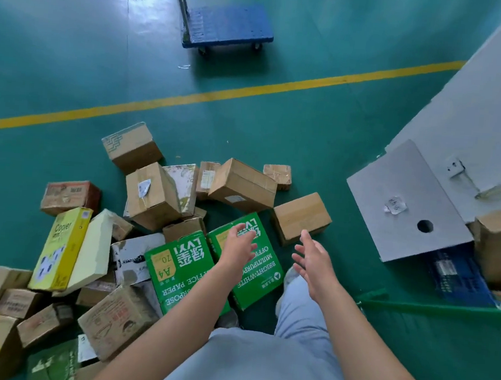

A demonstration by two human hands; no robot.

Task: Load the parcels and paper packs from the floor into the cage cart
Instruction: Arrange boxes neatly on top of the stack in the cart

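Boxy green paper packs [247,258], glossy.

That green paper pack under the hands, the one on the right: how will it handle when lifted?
The right green paper pack is printed as A4 office paper, so it is probably heavy for its size and stiff. Its glossy wrap may be slippery. Both hands, left hand and right hand, are open above it; gripping two opposite sides seems wise.
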